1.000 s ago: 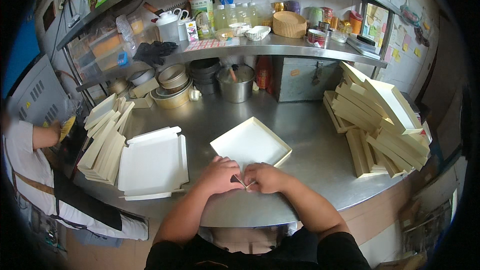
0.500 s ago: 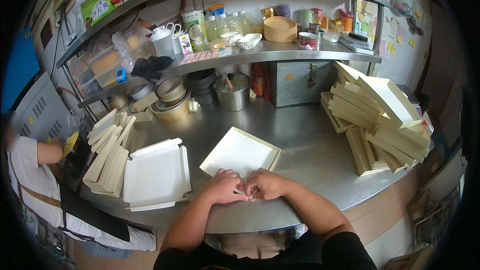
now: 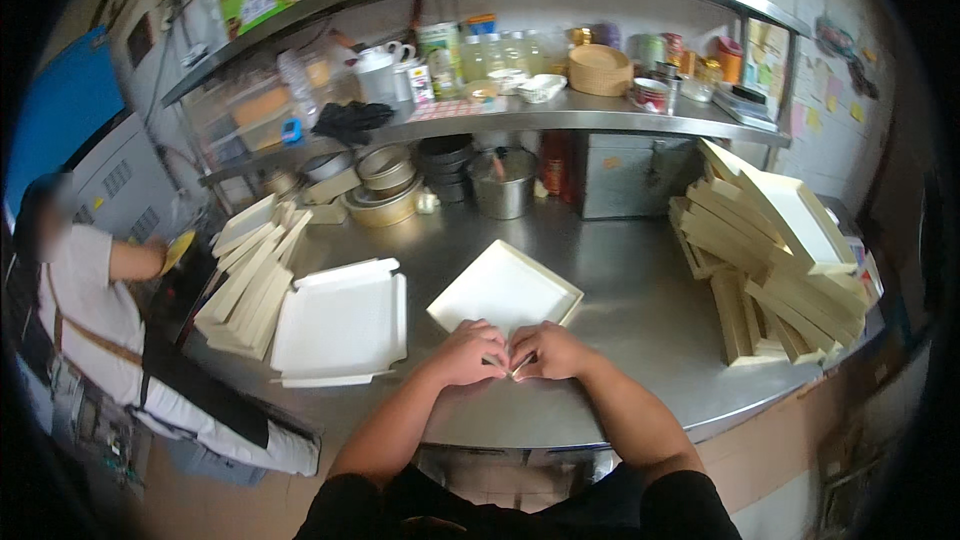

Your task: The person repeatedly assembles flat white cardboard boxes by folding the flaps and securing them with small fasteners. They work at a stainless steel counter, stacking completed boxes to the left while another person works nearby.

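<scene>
A shallow cardboard box tray, white inside and cream outside, lies on the steel table with one corner toward me. At that near corner, my left hand has its fingers closed on the left wall's end. My right hand pinches the adjoining wall's end, right beside the left hand. Small pale flaps poke out below the fingertips; the corner itself is mostly covered by my hands. To the left lies a flat, partly unfolded cardboard sheet with its side flaps spread.
Folded box trays lean in a stack at the far left, and a larger pile of them rises on the right. Pots and a metal chest line the back beneath a loaded shelf. A co-worker stands at left.
The whole view has shifted, so the scene sits further right in the picture. Both hands stay at the box's near corner, now drawn slightly closer together.
</scene>
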{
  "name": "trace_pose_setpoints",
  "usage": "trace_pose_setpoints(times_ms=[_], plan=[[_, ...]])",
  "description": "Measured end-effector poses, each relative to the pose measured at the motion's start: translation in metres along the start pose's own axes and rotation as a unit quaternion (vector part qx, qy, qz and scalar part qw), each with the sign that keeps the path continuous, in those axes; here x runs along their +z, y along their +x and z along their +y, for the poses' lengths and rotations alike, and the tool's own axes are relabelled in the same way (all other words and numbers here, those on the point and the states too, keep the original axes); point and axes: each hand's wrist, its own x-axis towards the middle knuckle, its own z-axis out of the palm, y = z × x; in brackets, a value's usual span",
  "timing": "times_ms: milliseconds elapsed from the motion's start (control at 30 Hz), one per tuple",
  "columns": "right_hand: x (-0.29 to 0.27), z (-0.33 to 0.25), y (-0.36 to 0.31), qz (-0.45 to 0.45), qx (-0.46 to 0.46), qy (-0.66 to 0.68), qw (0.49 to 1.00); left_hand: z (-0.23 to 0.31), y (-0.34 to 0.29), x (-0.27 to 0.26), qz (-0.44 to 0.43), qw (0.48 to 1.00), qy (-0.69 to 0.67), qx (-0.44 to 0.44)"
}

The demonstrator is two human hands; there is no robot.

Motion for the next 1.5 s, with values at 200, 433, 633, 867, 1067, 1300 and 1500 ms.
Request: trace_pose_setpoints(times_ms=[200,433,633,867,1067,1300,1500], plan=[[-0.005,0.004,-0.001,0.159,0.037,0.004,0.987,0.037,0.008,0.000,0.065,0.977,0.195,-0.057],[-0.007,-0.002,-0.009,0.408,0.004,-0.011,0.913,0.052,-0.043,-0.124,0.234,0.914,0.267,-0.196],[0.004,0.003,-0.005,0.342,0.040,0.033,0.938,0.020,-0.192,-0.269,0.423,0.752,0.397,-0.313],[0.014,0.013,-0.001,0.245,0.125,0.023,0.961,-0.056,-0.324,-0.299,0.351,0.720,0.332,-0.499],[0.015,0.028,-0.011,0.266,0.195,0.040,0.943,-0.046,-0.275,-0.269,0.420,0.637,0.523,-0.380],[0.016,0.016,-0.007,0.244,0.194,-0.043,0.949,-0.001,-0.196,-0.147,0.011,0.961,0.188,-0.205],[0.018,0.013,-0.006,0.249,0.203,-0.032,0.947,-0.029,-0.218,-0.133,0.037,0.936,-0.033,-0.349]])
